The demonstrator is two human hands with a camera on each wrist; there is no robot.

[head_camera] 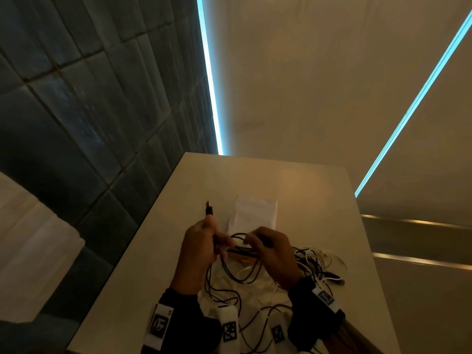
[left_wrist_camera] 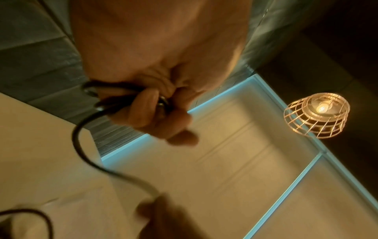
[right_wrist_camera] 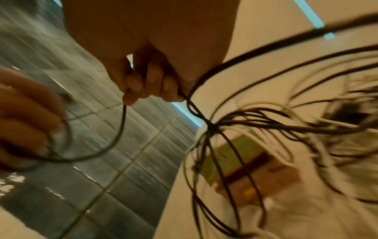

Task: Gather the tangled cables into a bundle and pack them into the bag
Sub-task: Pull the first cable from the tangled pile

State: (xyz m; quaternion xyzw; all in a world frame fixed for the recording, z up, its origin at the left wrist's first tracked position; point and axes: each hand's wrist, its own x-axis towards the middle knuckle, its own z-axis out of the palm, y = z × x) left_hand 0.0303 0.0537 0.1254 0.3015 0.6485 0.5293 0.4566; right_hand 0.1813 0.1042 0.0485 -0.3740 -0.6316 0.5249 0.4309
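Over the beige table [head_camera: 319, 200] my left hand [head_camera: 204, 238] grips a folded black cable [head_camera: 238, 250], whose plug [head_camera: 209, 209] sticks up past the thumb. In the left wrist view its fingers [left_wrist_camera: 143, 105] curl round the coils of that cable [left_wrist_camera: 81, 137]. My right hand [head_camera: 265, 245] pinches a further stretch of the same cable just to the right; its fingertips [right_wrist_camera: 147, 87] hold a loop [right_wrist_camera: 118, 134] that runs across to the left hand [right_wrist_camera: 26, 116]. A tangle of black and white cables [head_camera: 314, 261] lies under and right of the hands. A flat white bag [head_camera: 252, 212] lies beyond them.
A pale crumpled sheet [head_camera: 242, 282] lies beneath the cable tangle [right_wrist_camera: 212, 127]. The table's left edge [head_camera: 132, 241] drops to a dark tiled surface [head_camera: 76, 111]. A wire-caged lamp [left_wrist_camera: 316, 115] hangs overhead. Bare tabletop stretches beyond and right of the bag.
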